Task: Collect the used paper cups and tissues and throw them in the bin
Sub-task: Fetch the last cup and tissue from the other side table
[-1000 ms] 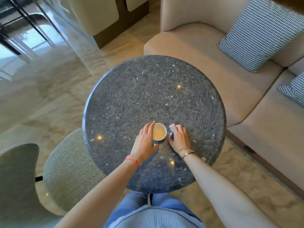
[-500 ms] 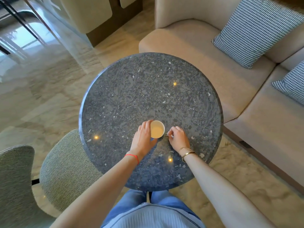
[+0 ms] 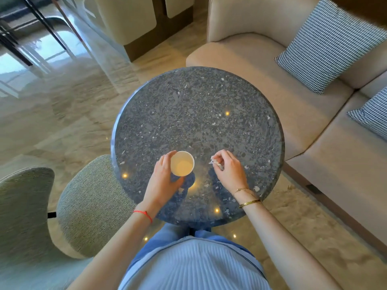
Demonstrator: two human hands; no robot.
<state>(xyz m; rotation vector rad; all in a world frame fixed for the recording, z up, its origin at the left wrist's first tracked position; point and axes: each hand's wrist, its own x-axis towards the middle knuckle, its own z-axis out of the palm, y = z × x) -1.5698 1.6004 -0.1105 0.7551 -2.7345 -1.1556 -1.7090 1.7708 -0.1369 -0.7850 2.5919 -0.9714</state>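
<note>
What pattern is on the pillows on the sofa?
The pillows have a tiny black-and-white houndstooth check, seen best in the head view.

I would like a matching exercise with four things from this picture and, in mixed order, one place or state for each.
Things:
1. cup
2. tissue
3. cushion
4. chair

Places or states:
A. on the sofa
B. pinched by the right hand
C. left of the table
D. held by the left hand

Pairs: 1-D, 2-B, 3-A, 4-C
</note>
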